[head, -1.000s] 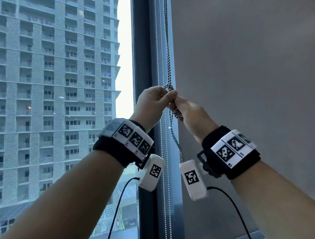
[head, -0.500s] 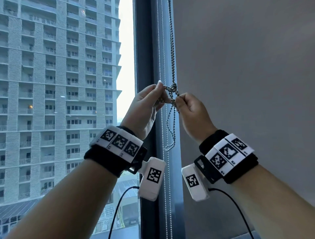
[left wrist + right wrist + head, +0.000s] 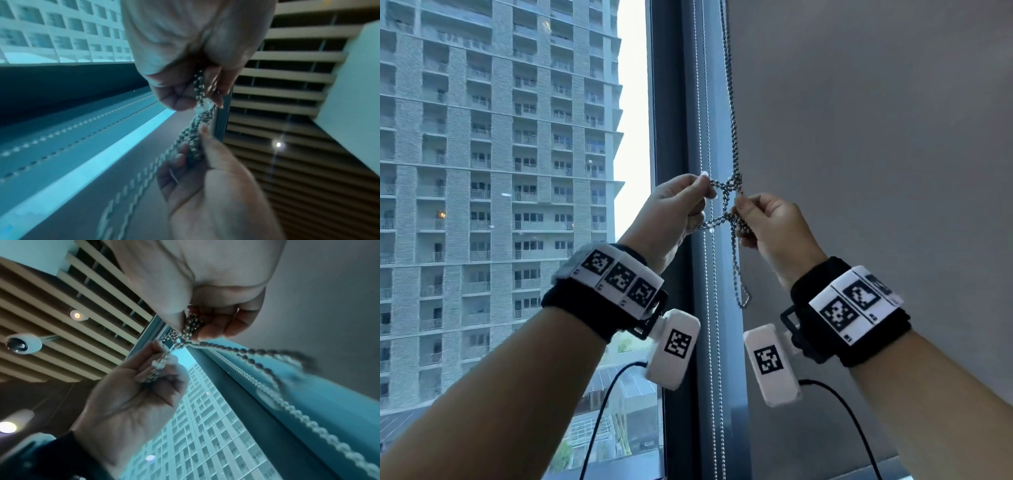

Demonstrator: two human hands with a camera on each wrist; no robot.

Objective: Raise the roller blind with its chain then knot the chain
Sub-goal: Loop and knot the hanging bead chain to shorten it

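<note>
nearest to me, both forearms reach up, each with a black wrist band (image 3: 599,308) carrying printed marker squares and a white camera pod (image 3: 674,353) on a dark cable.

my left hand (image 3: 671,212) sits just left of the knot, fingers curled, thumb and forefinger pinching a loop of the chain (image 3: 732,137); a second strand runs out from under the same hand toward the crossing. my right hand (image 3: 774,222) sits just right of it, slightly lower, fingers curled round a bunch of chain strands. the two hands are close but not touching, with the chain stretched between them.

the knot (image 3: 729,188) is loose: an open tangle of beaded metal strands at the height of my left thumb, crossing again just below, beside my right fingers. under the hands the spare chain hangs as a short closed loop (image 3: 743,294). above the knot the chain runs straight up and out of view.

in the left wrist view the strands pass from one hand's fingers into the other's; blurred, so i cannot count them.

behind, the grey roller blind (image 3: 876,171) fills the right side. a dark window frame (image 3: 671,102) stands left of the chain, with a second pale bead cord (image 3: 705,120) hanging along it. beyond the glass, a tall apartment block (image 3: 500,171).
</note>
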